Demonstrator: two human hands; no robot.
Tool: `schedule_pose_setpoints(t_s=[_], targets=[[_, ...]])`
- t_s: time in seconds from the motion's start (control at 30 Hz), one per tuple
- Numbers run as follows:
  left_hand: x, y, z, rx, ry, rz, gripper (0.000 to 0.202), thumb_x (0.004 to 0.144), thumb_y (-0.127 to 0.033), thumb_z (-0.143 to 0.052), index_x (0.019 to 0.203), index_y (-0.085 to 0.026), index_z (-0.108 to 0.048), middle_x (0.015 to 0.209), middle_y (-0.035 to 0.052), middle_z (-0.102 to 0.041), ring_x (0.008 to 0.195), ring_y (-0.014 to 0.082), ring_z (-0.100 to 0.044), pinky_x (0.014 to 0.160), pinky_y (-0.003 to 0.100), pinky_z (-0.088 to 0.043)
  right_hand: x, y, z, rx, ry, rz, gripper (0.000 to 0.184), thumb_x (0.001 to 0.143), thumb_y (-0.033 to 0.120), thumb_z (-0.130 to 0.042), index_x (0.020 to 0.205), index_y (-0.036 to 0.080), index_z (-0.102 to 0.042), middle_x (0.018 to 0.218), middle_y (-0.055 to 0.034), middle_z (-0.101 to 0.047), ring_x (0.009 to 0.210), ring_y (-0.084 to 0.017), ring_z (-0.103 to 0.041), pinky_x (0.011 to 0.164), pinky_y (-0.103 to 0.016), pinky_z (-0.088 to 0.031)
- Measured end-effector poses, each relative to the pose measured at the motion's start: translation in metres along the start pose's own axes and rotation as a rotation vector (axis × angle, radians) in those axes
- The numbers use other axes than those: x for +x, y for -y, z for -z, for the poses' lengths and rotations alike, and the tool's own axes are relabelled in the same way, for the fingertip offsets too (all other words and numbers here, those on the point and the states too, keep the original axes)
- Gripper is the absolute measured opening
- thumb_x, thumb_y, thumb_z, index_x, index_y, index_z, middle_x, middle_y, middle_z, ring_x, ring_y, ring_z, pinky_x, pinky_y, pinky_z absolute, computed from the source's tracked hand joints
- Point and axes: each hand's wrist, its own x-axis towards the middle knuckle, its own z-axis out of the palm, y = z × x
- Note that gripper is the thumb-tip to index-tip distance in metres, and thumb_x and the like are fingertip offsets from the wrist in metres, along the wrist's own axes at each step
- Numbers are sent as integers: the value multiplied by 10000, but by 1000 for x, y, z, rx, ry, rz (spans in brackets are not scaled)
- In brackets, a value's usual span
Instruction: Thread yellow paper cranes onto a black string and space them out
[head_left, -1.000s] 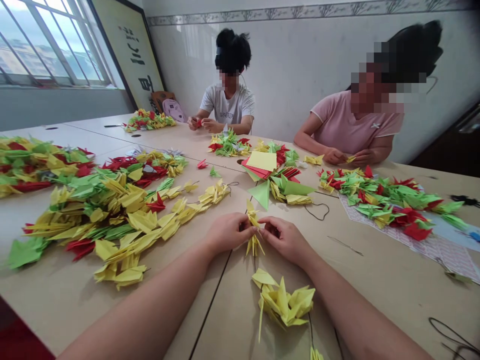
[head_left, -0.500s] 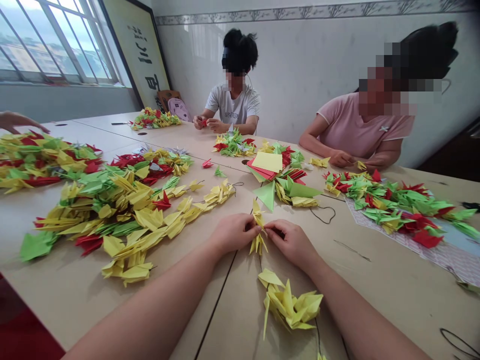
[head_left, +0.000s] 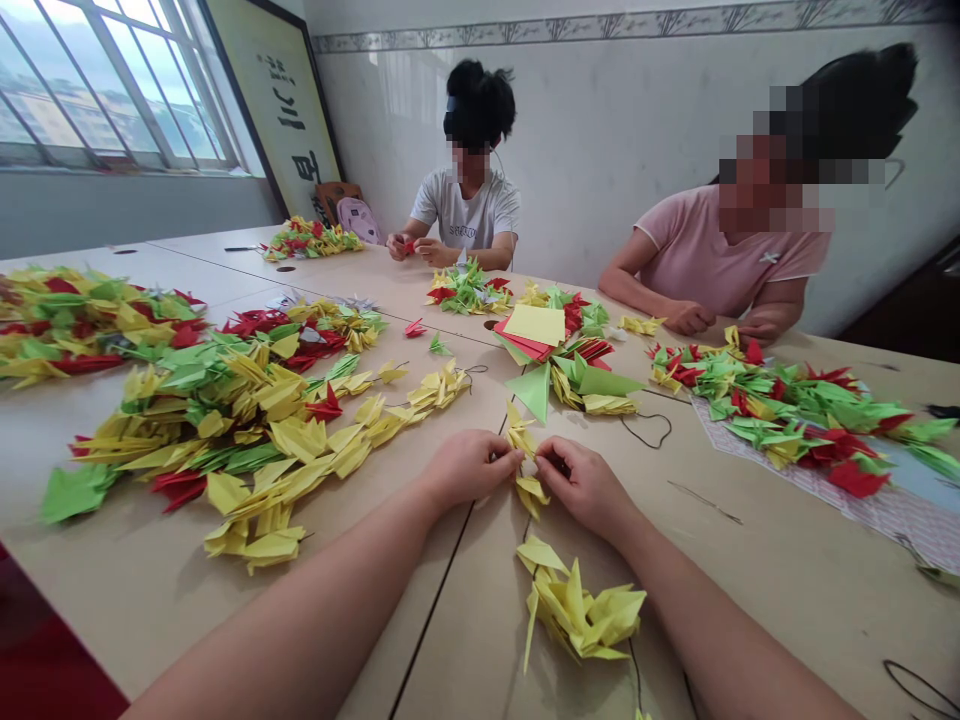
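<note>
The person's left hand (head_left: 466,466) and right hand (head_left: 583,485) meet over the table (head_left: 750,590), fingertips pinched on a yellow paper crane (head_left: 525,462) held just above the seam between two tabletops. No box or tray shows; the folded paper lies loose. A bunch of yellow cranes (head_left: 581,612) rests on the table between the forearms, near the front edge. Bare tabletop lies right of the right arm, crossed by a thin black cord (head_left: 646,432). A long heap of yellow, green and red cranes (head_left: 247,420) crowds the left side. Beyond the hands lies a stack of paper sheets (head_left: 540,335). Two other people sit folding at the far side
</note>
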Motion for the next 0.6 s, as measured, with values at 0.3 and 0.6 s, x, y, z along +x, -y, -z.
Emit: schedule_pose_setpoints(t_s=[0.3,0.6], targets=[[1,0,-2,-58,-59,-11,341,725,-508,-492,659,-182,-564,669,-18,-579,585,105,-476,508,214,-318,0,-1,1,73,29,25,144,832,292,-421,771,191,-504,687,1,-547,625,-130,-488,585,-242,-372],[0,-2,-1,-30,-69,-4,195,759,-360,-462,743,-196,-565,687,-21,-581,608,115,-496,559,229,-346,1,-6,3,205,12,11,140,824,289,-416,777,181,-492,711,-4,-527,644,-127,-473,604,-245,-390]])
